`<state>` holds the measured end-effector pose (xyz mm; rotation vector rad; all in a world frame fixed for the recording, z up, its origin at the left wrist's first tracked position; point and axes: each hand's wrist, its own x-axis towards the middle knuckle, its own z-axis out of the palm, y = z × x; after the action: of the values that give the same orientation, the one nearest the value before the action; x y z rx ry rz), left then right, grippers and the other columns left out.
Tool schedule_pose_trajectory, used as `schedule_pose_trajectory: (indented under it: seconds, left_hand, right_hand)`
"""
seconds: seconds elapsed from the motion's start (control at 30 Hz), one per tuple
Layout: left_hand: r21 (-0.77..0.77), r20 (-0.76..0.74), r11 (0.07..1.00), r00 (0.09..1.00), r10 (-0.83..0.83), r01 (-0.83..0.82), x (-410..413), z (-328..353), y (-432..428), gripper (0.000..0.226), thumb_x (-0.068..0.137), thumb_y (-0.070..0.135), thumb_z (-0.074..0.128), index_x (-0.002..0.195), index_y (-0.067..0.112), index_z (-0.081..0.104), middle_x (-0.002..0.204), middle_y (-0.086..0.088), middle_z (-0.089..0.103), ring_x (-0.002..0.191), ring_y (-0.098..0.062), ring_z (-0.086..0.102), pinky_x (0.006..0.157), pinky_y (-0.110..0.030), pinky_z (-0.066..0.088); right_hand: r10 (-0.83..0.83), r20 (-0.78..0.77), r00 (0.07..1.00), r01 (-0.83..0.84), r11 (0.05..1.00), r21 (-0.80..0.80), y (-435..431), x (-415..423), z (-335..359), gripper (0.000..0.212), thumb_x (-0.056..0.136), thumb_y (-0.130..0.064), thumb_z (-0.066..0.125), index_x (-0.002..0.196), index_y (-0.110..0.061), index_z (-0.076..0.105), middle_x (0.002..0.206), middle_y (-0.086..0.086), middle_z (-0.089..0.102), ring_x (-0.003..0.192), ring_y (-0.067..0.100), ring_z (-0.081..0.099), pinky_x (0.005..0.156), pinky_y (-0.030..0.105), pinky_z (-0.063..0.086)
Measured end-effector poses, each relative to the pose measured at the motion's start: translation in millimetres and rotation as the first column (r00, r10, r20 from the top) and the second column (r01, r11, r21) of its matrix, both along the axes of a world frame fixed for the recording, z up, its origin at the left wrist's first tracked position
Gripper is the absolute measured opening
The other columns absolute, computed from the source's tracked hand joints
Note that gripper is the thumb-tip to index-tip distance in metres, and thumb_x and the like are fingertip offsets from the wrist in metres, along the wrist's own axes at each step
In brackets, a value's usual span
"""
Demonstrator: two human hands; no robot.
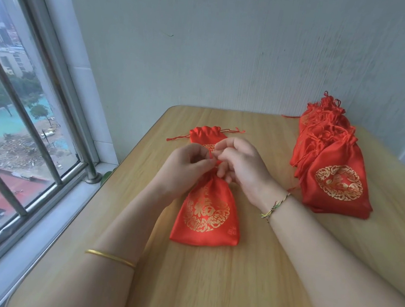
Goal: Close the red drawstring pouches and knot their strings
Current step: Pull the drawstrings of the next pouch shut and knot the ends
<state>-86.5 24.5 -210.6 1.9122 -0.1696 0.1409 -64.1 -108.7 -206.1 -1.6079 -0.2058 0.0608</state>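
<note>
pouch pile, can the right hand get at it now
Probably yes: bare table lies between the right hand and the pile, but it pinches the string of the near pouch and must let go first.

i wear a thin, smooth gold bangle (110, 258) on the forearm behind my left grip (184, 169). across from the bangle, closer to the knuckles, a slim braided thread bracelet (275, 208) in yellow, green and red circles the wrist of my right grip (241, 168), its short ends loose. both forearms are bare.
</note>
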Motion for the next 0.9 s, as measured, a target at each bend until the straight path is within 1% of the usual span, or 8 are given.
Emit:
schedule_pose_trajectory:
  seconds: [0.1,0.2,0.37,0.47,0.57,0.77,0.83,0.9]
  left_hand:
    - [-0.052,-0.018,0.999,1.0,0.003,-0.004,-0.2,1.8,-0.8,0.011,0.091,0.01,0.055,0.08,0.008,0.052,0.066,-0.003,0.056,0.051,-0.008,0.047,0.052,-0.021,0.04]
    - [-0.107,-0.024,0.994,1.0,0.004,-0.007,-1.2,3.5,-2.2,0.008,0.093,0.007,0.051,0.085,0.006,0.05,0.065,-0.005,0.056,0.046,-0.003,0.049,0.048,-0.016,0.041]
    - [-0.122,-0.021,0.988,0.996,0.092,-0.094,1.4,0.5,3.3,0.009,0.092,0.008,0.053,0.083,0.011,0.051,0.066,-0.005,0.059,0.049,-0.008,0.051,0.053,-0.023,0.043]
    - [-0.155,-0.045,0.979,0.991,0.123,-0.129,2.4,-0.2,6.5,0.009,0.091,0.01,0.056,0.082,0.01,0.053,0.065,-0.003,0.059,0.051,-0.008,0.055,0.051,-0.022,0.045]
    - [-0.196,-0.076,0.967,0.985,0.152,-0.164,2.5,0.3,7.1,0.007,0.09,0.011,0.059,0.087,0.005,0.056,0.06,-0.002,0.059,0.051,-0.008,0.058,0.051,-0.024,0.049]
    - [-0.255,-0.103,0.946,0.978,0.18,-0.201,1.8,3.2,6.8,0.005,0.087,0.005,0.06,0.086,0.0,0.058,0.065,-0.007,0.062,0.052,-0.007,0.062,0.052,-0.02,0.051]
    - [-0.292,-0.094,0.925,0.97,0.223,-0.241,2.0,4.0,7.5,0.004,0.085,0.002,0.061,0.085,0.006,0.058,0.069,-0.007,0.063,0.055,-0.008,0.064,0.054,-0.02,0.051]
    - [-0.284,-0.049,0.908,0.951,0.307,-0.308,3.1,4.4,9.2,0.013,0.082,0.002,0.062,0.091,0.012,0.058,0.08,-0.006,0.064,0.064,-0.009,0.064,0.054,-0.019,0.05]
  right_hand:
    - [0.017,0.095,0.995,-0.003,0.99,-0.144,1.5,-1.5,-0.9,0.019,0.081,0.004,0.048,0.094,-0.01,0.052,0.07,0.005,0.057,0.05,0.011,0.05,0.041,0.023,0.035]
    - [0.028,0.146,0.989,-0.001,0.983,-0.184,1.9,0.4,-4.1,0.021,0.081,0.005,0.051,0.096,-0.01,0.051,0.076,0.004,0.058,0.053,0.012,0.052,0.044,0.023,0.038]
    - [0.009,0.217,0.976,0.037,0.978,-0.207,-1.0,6.7,-11.8,0.024,0.078,0.006,0.056,0.083,-0.017,0.051,0.071,0.005,0.056,0.055,0.012,0.056,0.049,0.023,0.045]
    - [0.027,0.367,0.93,0.09,0.95,-0.298,2.5,4.4,-15.0,0.022,0.073,-0.003,0.068,0.08,-0.019,0.055,0.073,-0.004,0.053,0.06,0.003,0.048,0.059,0.016,0.04]
    - [0.034,0.483,0.875,0.168,0.914,-0.368,5.9,0.5,-17.2,0.016,0.072,-0.008,0.072,0.083,-0.014,0.061,0.069,-0.014,0.047,0.059,-0.002,0.046,0.059,0.009,0.036]
    - [0.084,0.649,0.756,0.325,0.812,-0.485,8.7,-1.3,-20.6,0.005,0.078,-0.01,0.066,0.082,-0.014,0.066,0.077,-0.004,0.051,0.066,0.01,0.045,0.064,0.026,0.041]
    - [0.064,0.633,0.772,0.319,0.821,-0.472,9.6,-1.7,-20.4,0.003,0.079,-0.011,0.065,0.08,-0.014,0.065,0.078,-0.006,0.051,0.065,0.008,0.045,0.065,0.021,0.039]
    - [-0.001,0.572,0.82,0.289,0.864,-0.412,8.1,-1.5,-20.1,0.004,0.081,-0.012,0.065,0.078,-0.015,0.065,0.08,-0.007,0.056,0.064,0.0,0.047,0.064,0.009,0.037]
